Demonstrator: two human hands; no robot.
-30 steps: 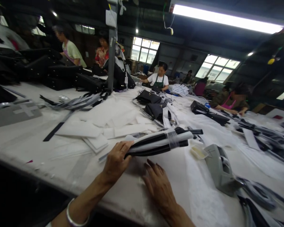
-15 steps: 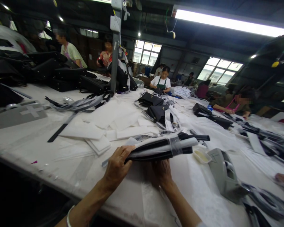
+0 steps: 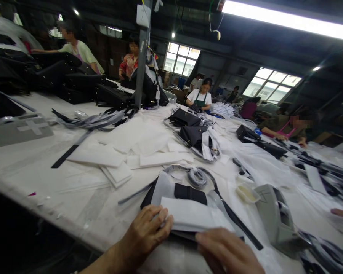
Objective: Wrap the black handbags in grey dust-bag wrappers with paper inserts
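In front of me a black handbag (image 3: 190,193) lies on the table with a white padding sheet (image 3: 193,214) across it. A coil of wrapped grey strap (image 3: 196,177) rests at its far side, and a dark strap (image 3: 242,224) runs down its right side. My left hand (image 3: 148,233) is closed at the bag's near left edge, its fingers curled over the white sheet. My right hand (image 3: 230,251), slightly blurred, reaches over the near right edge with its fingers stretched out and its thumb partly hidden.
A grey tape dispenser (image 3: 277,219) and a small pale dish (image 3: 247,193) stand to the right. White sheets (image 3: 117,173) and bundled straps (image 3: 97,122) lie to the left. More black bags (image 3: 193,136) sit farther back. Co-workers (image 3: 200,97) are around the table.
The black and pale bundle that was lifted between my hands is gone from the air. The bag now lies spread on the table, and both hands have come nearer to me.
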